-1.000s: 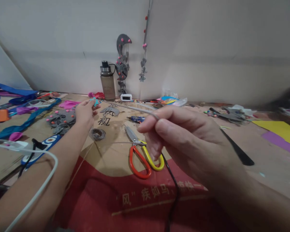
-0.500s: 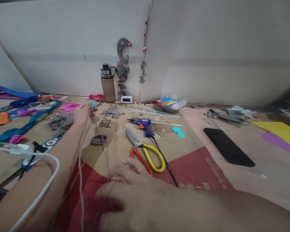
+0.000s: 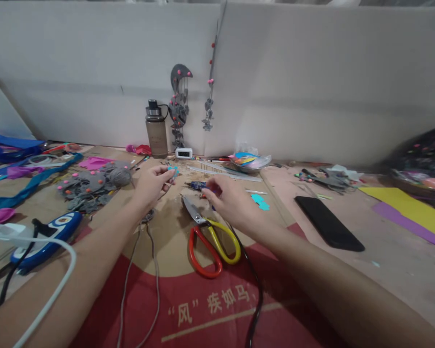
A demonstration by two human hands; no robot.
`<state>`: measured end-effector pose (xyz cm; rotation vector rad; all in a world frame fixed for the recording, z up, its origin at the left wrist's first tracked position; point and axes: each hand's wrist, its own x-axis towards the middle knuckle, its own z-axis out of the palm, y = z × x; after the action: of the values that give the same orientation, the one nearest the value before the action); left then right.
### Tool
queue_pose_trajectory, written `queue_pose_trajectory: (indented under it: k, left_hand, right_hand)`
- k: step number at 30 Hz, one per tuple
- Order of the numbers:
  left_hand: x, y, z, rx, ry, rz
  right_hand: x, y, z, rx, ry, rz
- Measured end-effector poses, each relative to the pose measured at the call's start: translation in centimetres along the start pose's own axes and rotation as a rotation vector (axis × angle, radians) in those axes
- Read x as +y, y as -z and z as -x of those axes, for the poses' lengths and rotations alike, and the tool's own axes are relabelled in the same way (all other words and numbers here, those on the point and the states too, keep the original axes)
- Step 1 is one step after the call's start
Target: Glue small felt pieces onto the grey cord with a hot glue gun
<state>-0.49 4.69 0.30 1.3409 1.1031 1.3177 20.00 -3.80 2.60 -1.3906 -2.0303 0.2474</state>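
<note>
Out to the left, my left hand [image 3: 152, 187] pinches a small turquoise cutout [image 3: 173, 170] between thumb and fingers. A grey cord [image 3: 156, 270] runs from a small coil [image 3: 147, 216] below that hand toward me. My right hand [image 3: 224, 195] is curled over the handle of a blue hot glue gun [image 3: 197, 185], hiding most of its body; its nozzle points left. Just in front of the right hand lie scissors [image 3: 199, 220] with one red and one yellow handle. Another turquoise cutout [image 3: 260, 202] rests right of the gun.
A black phone [image 3: 328, 223] lies at right, near yellow paper [image 3: 409, 208]. Grey felt pieces with pink balls [image 3: 89, 186] are piled at left. A bottle [image 3: 156, 133] and small clock [image 3: 183, 153] stand by the wall. The glue gun's black cable [image 3: 257, 290] crosses the red-printed cardboard [image 3: 188, 295].
My right hand has moved forward from close to me to the glue gun. My left hand has come right with the turquoise cutout. The cord now hangs lower, lying on the cardboard.
</note>
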Motion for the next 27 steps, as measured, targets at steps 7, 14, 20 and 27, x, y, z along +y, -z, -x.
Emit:
queue_pose_trajectory:
  k: [7, 14, 20, 27]
  left_hand:
    - [-1.7, -1.0, 0.3, 0.042, -0.061, -0.079]
    - [-2.6, -1.4, 0.5, 0.075, -0.087, -0.105]
    - [-2.8, -1.3, 0.7, 0.120, -0.090, -0.098]
    - [-2.8, -1.7, 0.8, 0.112, -0.049, -0.057]
  right_hand:
    - [4.4, -2.4, -0.8, -0.139, -0.313, 0.311]
    - [4.6, -3.9, -0.9, -0.217, -0.365, 0.299]
    - [5.3, -3.8, -1.3, -0.110, -0.374, 0.254]
    - [5.3, -4.0, -1.7, 0.174, -0.305, 0.025]
